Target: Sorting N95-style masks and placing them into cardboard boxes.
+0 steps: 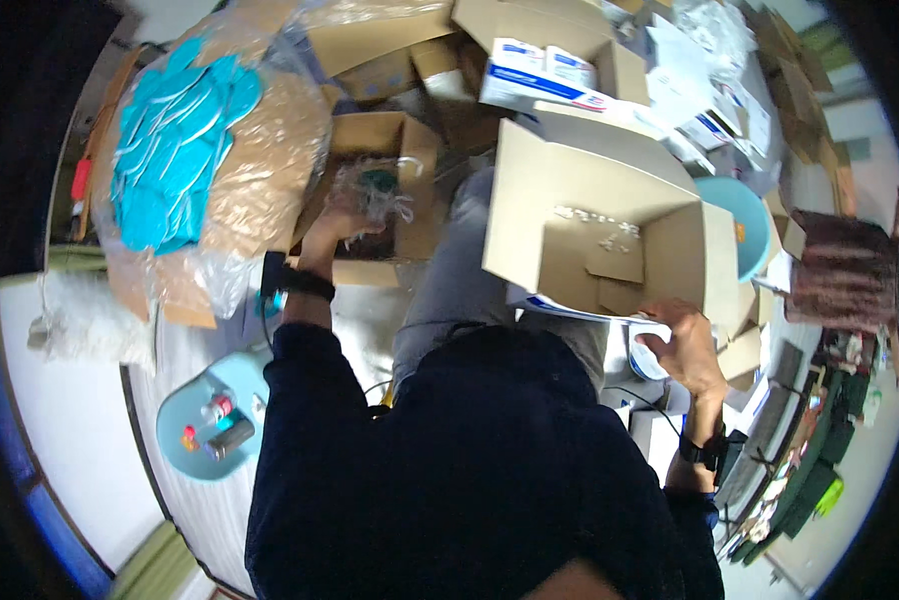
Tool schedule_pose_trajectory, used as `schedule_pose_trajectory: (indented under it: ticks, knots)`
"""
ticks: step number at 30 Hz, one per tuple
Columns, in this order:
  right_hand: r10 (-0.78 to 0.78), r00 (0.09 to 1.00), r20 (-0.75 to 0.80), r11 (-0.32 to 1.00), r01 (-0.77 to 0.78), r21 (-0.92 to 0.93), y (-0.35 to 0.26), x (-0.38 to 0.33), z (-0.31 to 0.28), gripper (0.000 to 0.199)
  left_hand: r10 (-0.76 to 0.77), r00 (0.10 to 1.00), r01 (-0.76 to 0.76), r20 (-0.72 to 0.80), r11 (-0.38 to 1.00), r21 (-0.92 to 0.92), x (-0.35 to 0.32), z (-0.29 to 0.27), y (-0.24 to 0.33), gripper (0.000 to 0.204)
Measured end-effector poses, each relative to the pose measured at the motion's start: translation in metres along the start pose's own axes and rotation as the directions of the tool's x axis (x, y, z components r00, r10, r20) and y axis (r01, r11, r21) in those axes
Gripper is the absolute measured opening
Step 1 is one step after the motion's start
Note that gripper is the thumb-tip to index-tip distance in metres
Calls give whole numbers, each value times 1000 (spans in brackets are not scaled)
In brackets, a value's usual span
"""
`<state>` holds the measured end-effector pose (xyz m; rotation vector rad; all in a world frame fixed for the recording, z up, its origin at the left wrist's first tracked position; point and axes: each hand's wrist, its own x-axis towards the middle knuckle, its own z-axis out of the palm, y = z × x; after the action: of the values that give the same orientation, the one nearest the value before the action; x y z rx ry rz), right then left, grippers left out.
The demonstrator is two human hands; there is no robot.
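My left hand (345, 218) is closed around a crumpled bundle of clear plastic (375, 190), held over an open brown cardboard box (418, 240). Something dark green shows through the plastic. An open cardboard box (560, 250) with a white and blue outside rests at my lap. Small pale bits (615, 238) and loose cardboard pieces lie inside it. At its near right edge my right hand (688, 350) is bent with the fingers curled on the rim. Just under those fingers shows a rounded white and blue piece (650, 358), partly hidden by the hand.
Teal padded pieces (175, 150) are heaped on a plastic-covered brown carton at the left. A pale blue tray (185, 410) with bottles stands below it. Another white and blue box (550, 75) holds packets at the back. A light blue basin (740, 215) stands right of my box.
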<state>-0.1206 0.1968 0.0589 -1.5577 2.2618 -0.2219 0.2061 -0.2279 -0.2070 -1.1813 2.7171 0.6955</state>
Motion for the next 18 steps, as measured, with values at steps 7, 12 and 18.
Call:
schedule_pose_trajectory:
  ticks: [7, 12, 18]
  knots:
    - [-182, 963, -198, 982, 170, -80, 4, 5, 13, 29, 99, 993, -117, -67, 687, -717, -18, -18, 128, 52]
    - [-280, 936, -215, 960, 267, -90, -21, 9, -10, 35, 130, 990, 27, 61, 248, -968, -31, -25, 171, 51]
    - [-473, 871, -135, 880, 459, -120, -49, 2, -40, 34, -73, 915, -255, -397, 657, -709, -17, -91, 164, 51]
